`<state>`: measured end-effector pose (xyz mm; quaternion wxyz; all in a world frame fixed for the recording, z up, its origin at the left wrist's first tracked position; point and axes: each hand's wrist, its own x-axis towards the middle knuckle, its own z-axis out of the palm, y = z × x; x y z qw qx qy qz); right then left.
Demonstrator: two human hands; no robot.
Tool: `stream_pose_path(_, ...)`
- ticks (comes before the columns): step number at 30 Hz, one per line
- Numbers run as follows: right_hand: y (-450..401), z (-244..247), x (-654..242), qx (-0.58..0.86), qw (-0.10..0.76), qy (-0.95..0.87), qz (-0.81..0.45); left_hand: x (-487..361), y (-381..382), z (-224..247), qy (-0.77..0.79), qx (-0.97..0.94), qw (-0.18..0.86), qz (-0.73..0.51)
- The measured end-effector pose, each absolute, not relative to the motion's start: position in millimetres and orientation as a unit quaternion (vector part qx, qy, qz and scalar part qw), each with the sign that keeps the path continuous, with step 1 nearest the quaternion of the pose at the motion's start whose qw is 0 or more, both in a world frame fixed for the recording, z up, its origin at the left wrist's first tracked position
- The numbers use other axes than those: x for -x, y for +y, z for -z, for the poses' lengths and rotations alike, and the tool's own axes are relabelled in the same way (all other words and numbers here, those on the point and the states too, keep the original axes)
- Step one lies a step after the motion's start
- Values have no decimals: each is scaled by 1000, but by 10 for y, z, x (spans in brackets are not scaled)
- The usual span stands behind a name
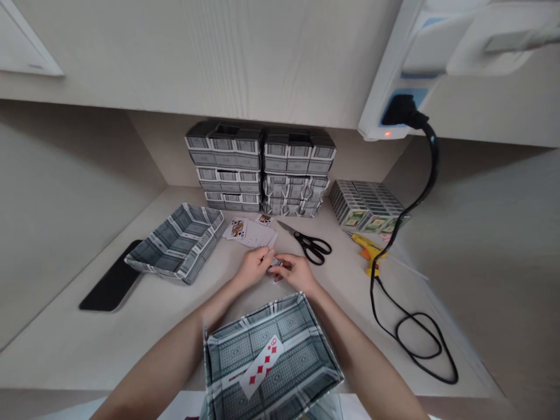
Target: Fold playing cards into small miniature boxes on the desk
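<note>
Between my two hands is a small playing card (275, 263), mostly hidden by the fingers. My left hand (254, 267) is closed on its left side, and my right hand (297, 273) pinches it from the right. Just beyond them lie loose playing cards (258, 234), some face up, and black-handled scissors (312, 245) with the blades pointing up-left. Nearest my body, between my forearms, sits an open box made of playing cards (289, 332), tilted, with a cut strip of a nine of diamonds (261, 366) inside it.
Another open card box (179, 242) rests partly on a black phone (111, 280) at left. Stacked card boxes (262, 169) stand at the back, with packs of cards (367, 204) beside them. A yellow glue gun (370, 249), its black cable (433, 175) and a power strip (398, 93) are at right.
</note>
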<state>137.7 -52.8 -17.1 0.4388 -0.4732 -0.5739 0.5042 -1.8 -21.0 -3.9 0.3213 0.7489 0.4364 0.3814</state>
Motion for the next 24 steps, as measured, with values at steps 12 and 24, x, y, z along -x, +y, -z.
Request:
stream_pose_path(12,-553,21,-1404,473,383,-749,-262,-1,-210,55,433,-734,370,-369)
stream_pose_path(24,-552,54,-1393,477,390,-732,-292,8,-217,21,413,-717,433,-357)
